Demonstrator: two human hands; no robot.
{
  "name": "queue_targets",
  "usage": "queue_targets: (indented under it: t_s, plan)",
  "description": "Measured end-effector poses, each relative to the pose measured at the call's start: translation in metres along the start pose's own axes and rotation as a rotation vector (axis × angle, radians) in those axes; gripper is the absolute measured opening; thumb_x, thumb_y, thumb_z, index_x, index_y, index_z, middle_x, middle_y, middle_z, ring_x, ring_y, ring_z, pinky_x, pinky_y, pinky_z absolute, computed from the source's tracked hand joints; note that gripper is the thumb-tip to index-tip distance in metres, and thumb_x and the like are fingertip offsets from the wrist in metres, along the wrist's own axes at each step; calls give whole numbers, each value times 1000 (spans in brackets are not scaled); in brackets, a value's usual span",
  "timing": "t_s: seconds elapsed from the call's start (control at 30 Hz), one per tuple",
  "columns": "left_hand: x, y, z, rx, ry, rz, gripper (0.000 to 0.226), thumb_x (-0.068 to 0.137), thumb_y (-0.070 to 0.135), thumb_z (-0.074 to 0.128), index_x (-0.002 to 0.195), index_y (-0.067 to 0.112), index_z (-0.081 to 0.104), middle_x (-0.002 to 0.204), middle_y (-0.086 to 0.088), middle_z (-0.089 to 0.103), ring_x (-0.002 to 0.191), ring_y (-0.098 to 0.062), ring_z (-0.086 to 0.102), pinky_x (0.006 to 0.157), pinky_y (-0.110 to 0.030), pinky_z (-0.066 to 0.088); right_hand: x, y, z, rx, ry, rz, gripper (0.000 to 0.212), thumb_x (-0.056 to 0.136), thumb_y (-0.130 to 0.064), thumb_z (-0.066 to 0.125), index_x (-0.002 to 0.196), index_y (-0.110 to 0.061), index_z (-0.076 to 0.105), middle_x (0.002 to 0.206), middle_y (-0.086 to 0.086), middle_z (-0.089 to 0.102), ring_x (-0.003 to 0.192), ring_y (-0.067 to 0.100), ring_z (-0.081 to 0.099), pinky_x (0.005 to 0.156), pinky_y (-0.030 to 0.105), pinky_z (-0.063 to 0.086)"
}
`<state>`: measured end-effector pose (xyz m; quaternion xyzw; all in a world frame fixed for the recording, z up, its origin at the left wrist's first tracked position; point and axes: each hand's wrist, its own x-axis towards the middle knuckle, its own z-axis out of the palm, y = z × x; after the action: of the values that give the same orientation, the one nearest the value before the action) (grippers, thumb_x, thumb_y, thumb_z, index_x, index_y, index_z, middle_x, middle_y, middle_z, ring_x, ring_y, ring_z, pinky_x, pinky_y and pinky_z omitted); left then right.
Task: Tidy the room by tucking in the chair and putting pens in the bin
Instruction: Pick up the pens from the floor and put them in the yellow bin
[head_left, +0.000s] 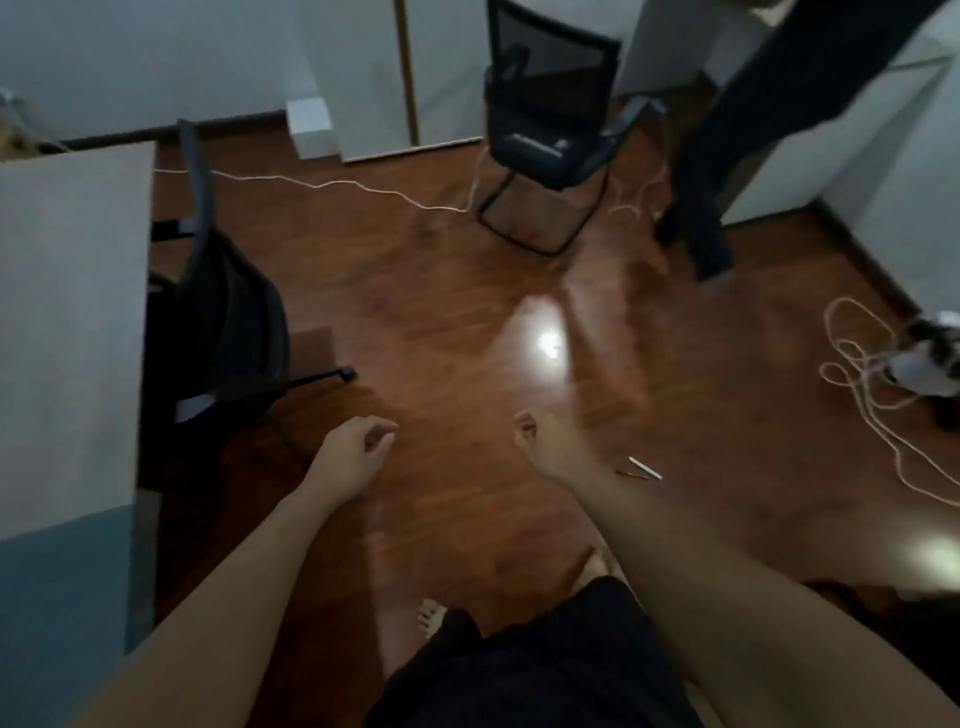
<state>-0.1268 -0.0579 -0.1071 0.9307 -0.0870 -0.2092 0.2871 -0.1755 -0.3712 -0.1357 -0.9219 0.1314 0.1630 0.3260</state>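
Both hands, left hand (358, 441) and right hand (540, 441), hung loosely curled and empty; the thin white pen (644, 468) lay on the glossy brown wooden floor (441, 291), probably the next grab.

A glossy reddish-brown wooden floor (441, 291) carries everything. On it lie two pens (641, 469) close together, a white cord (332, 185) strung across, and tangled white cable (857, 374). A black office chair (228, 312) and a black sled-base chair (545, 140) stand on it, well apart.
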Motion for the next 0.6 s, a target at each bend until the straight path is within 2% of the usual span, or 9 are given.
queue_targets:
  t_s: [0.2,0.33,0.5,0.6]
  plan:
    - [56,104,57,83,-124,133,29,107,30,59,130,19,72,130,-4,70,110,-19,67,92,-27,48,-17,111,-65,85,143,162,29,89,-26,69,117,-17,73,112,11,77,109,35,70,98,43,54]
    - [91,180,109,97,-174,189,29,107,30,59,130,19,73,130,-1,69,101,-9,61,87,-24,43,-25,188,-113,122,149,224,29,93,-26,69,119,-14,71,113,9,76,109,31,69,98,43,54]
    - [132,269,182,107,-218,246,20,102,23,66,118,21,78,116,0,74,99,-18,72,87,-29,53,-24,292,-171,172,175,335,29,93,-26,67,116,-10,73,114,11,77,110,33,71,93,42,56]
    - [155,312,224,95,-248,247,18,101,22,67,115,22,79,114,-2,76,96,-19,73,92,-37,59,-23,344,-201,209,187,399,28,94,-21,68,119,-8,73,117,11,76,112,29,69,90,32,50]
